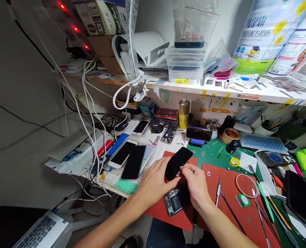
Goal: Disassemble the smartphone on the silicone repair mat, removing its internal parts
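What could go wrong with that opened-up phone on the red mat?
The black screen, held above the opened phone by the left hand and right hand, might slip and drop onto the bare parts inside.

The tiny piece near the right hand looks loose on the red mat, so a bump could send it flying and get it lost.

The pointed tool lies close to the right forearm, so it might poke the skin.
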The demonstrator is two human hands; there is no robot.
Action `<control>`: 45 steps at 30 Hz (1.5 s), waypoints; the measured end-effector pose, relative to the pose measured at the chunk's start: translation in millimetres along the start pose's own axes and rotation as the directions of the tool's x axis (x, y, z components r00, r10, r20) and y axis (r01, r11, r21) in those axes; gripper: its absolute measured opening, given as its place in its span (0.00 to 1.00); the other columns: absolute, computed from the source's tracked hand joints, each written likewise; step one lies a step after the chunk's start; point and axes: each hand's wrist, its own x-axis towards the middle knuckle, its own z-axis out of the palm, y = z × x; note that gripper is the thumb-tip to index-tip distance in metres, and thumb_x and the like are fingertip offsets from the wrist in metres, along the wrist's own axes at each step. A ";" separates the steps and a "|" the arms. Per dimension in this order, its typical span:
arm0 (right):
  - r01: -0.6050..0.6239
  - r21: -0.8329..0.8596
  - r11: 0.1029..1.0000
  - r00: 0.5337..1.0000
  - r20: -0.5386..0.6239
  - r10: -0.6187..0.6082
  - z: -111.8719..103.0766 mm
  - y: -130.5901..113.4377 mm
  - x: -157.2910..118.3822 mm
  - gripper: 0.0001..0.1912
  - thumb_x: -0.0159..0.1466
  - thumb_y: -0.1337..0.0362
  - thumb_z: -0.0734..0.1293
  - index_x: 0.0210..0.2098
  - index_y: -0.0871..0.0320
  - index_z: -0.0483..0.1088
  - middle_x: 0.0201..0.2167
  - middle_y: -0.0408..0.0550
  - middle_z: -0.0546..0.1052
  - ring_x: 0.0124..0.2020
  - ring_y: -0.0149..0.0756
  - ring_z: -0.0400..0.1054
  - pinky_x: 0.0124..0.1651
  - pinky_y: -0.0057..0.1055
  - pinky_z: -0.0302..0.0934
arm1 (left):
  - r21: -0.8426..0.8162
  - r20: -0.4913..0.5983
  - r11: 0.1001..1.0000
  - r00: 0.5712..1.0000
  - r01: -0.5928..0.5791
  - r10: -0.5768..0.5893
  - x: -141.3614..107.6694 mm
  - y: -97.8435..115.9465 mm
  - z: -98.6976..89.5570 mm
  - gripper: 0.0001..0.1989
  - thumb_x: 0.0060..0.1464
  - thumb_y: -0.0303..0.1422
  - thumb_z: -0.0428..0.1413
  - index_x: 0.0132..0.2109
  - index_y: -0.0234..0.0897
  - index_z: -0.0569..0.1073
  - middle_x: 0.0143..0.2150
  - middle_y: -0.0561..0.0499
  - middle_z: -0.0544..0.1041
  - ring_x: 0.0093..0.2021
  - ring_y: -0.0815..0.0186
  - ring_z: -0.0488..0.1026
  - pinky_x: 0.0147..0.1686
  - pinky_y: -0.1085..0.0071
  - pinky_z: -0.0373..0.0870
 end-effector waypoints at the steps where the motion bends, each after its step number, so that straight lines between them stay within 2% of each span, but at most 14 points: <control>1: 0.010 -0.011 1.000 1.000 0.006 -0.010 2.1 0.8 2.1 0.19 0.52 0.49 0.79 0.27 0.56 0.72 0.22 0.43 0.76 0.25 0.33 0.68 0.31 0.30 0.62 | -0.070 0.063 0.996 0.997 0.054 -0.050 7.1 -1.5 -1.8 0.35 0.60 0.39 0.67 0.71 0.44 0.69 0.67 0.41 0.78 0.64 0.49 0.78 0.61 0.53 0.78; 3: 0.036 -0.042 0.998 0.999 0.012 -0.036 5.7 0.4 6.1 0.21 0.52 0.48 0.79 0.27 0.56 0.71 0.19 0.37 0.71 0.22 0.29 0.61 0.27 0.28 0.56 | -0.122 0.137 0.987 0.987 0.106 -0.089 19.5 -5.4 -5.4 0.37 0.57 0.36 0.68 0.72 0.43 0.68 0.66 0.42 0.79 0.63 0.51 0.80 0.60 0.56 0.79; 6: 0.069 -0.097 0.993 0.997 0.038 -0.065 7.2 -5.4 8.6 0.23 0.55 0.44 0.79 0.28 0.57 0.73 0.19 0.36 0.68 0.22 0.27 0.56 0.26 0.27 0.51 | -0.093 0.151 0.988 0.982 0.126 -0.111 34.7 -13.0 -10.5 0.37 0.56 0.36 0.68 0.71 0.43 0.69 0.66 0.41 0.79 0.64 0.50 0.79 0.62 0.56 0.78; 11: 0.094 -0.162 0.982 0.995 0.048 -0.088 -8.6 -6.0 -9.2 0.32 0.60 0.36 0.77 0.45 0.59 0.81 0.32 0.47 0.81 0.35 0.38 0.72 0.38 0.31 0.65 | 0.039 0.108 0.971 0.965 0.235 -0.238 81.5 -36.0 -10.6 0.35 0.61 0.37 0.65 0.72 0.36 0.67 0.68 0.35 0.76 0.68 0.44 0.75 0.67 0.49 0.72; 14: 0.095 -0.226 0.969 0.995 0.025 -0.091 -29.1 12.8 -31.9 0.33 0.60 0.35 0.76 0.48 0.58 0.82 0.37 0.52 0.84 0.40 0.43 0.78 0.45 0.34 0.71 | 0.133 0.074 0.942 0.944 0.309 -0.321 124.0 -54.8 1.0 0.33 0.63 0.36 0.66 0.71 0.33 0.68 0.65 0.32 0.77 0.65 0.43 0.75 0.66 0.45 0.72; 19: 0.073 -0.338 0.938 0.997 0.014 -0.073 -61.8 57.4 -69.8 0.30 0.62 0.37 0.75 0.48 0.56 0.84 0.42 0.55 0.87 0.46 0.48 0.82 0.51 0.34 0.76 | 0.216 0.048 0.911 0.928 0.352 -0.370 172.4 -78.8 27.5 0.23 0.69 0.42 0.62 0.65 0.38 0.73 0.65 0.41 0.75 0.61 0.51 0.76 0.60 0.46 0.77; 25: 0.080 -0.350 0.933 0.987 -0.102 -0.123 -84.5 85.5 -105.2 0.25 0.64 0.39 0.75 0.44 0.54 0.85 0.39 0.54 0.87 0.42 0.46 0.84 0.49 0.32 0.78 | 0.245 0.046 0.902 0.925 0.355 -0.377 182.7 -93.7 48.0 0.23 0.69 0.41 0.62 0.65 0.37 0.72 0.65 0.41 0.74 0.61 0.51 0.76 0.60 0.46 0.77; 29: 0.056 -0.390 0.919 0.990 -0.101 -0.103 -98.6 85.5 -116.8 0.22 0.66 0.42 0.74 0.44 0.53 0.85 0.41 0.53 0.88 0.43 0.46 0.84 0.51 0.31 0.77 | 0.234 0.068 0.905 0.922 0.356 -0.380 184.3 -100.0 58.6 0.24 0.69 0.42 0.62 0.66 0.37 0.72 0.65 0.41 0.74 0.62 0.51 0.75 0.61 0.46 0.76; 33: 0.035 -0.438 0.898 0.999 -0.010 -0.044 -108.6 80.9 -118.4 0.23 0.67 0.42 0.73 0.46 0.55 0.85 0.41 0.55 0.87 0.43 0.47 0.84 0.50 0.32 0.77 | 0.216 0.080 0.909 0.921 0.357 -0.381 186.3 -97.3 60.2 0.27 0.68 0.40 0.63 0.68 0.36 0.70 0.65 0.38 0.74 0.63 0.49 0.75 0.63 0.44 0.74; 37: 0.037 -0.482 0.875 0.999 0.025 -0.028 -109.8 76.0 -120.3 0.26 0.69 0.40 0.70 0.37 0.56 0.84 0.28 0.50 0.83 0.29 0.39 0.78 0.34 0.27 0.72 | 0.170 0.068 0.946 0.955 0.275 -0.290 167.6 -73.4 38.1 0.34 0.65 0.36 0.65 0.71 0.26 0.65 0.68 0.27 0.71 0.70 0.42 0.68 0.70 0.45 0.65; 39: 0.039 -0.526 0.850 0.999 0.001 -0.045 -108.1 72.5 -121.2 0.28 0.70 0.39 0.69 0.28 0.56 0.81 0.21 0.45 0.76 0.22 0.32 0.69 0.26 0.25 0.64 | 0.132 0.063 0.973 0.978 0.190 -0.199 139.8 -54.6 20.2 0.30 0.69 0.38 0.61 0.72 0.31 0.66 0.72 0.32 0.70 0.72 0.45 0.65 0.73 0.47 0.61; 41: 0.054 -0.566 0.823 0.997 -0.015 -0.076 -105.8 67.9 -119.7 0.29 0.70 0.39 0.69 0.26 0.56 0.79 0.19 0.43 0.72 0.21 0.31 0.64 0.25 0.25 0.60 | 0.084 0.114 0.991 0.986 0.108 -0.118 97.8 -35.2 5.0 0.23 0.72 0.42 0.57 0.67 0.38 0.72 0.67 0.41 0.76 0.67 0.50 0.73 0.70 0.50 0.67; 43: 0.088 -0.596 0.798 0.991 -0.028 -0.130 -103.3 62.9 -114.7 0.26 0.69 0.39 0.70 0.33 0.56 0.82 0.22 0.44 0.74 0.23 0.32 0.66 0.26 0.26 0.62 | 0.030 0.168 0.998 0.984 0.050 -0.055 44.9 -17.8 -1.2 0.21 0.71 0.46 0.59 0.65 0.45 0.74 0.62 0.47 0.80 0.61 0.54 0.77 0.65 0.53 0.73; 45: 0.128 -0.622 0.772 0.976 -0.061 -0.211 -100.5 58.5 -106.6 0.25 0.69 0.40 0.70 0.41 0.56 0.82 0.28 0.47 0.77 0.25 0.34 0.70 0.27 0.27 0.65 | -0.010 0.084 0.999 0.996 0.041 -0.040 -12.8 -3.6 4.7 0.22 0.70 0.47 0.59 0.64 0.43 0.72 0.61 0.44 0.79 0.61 0.52 0.77 0.63 0.53 0.75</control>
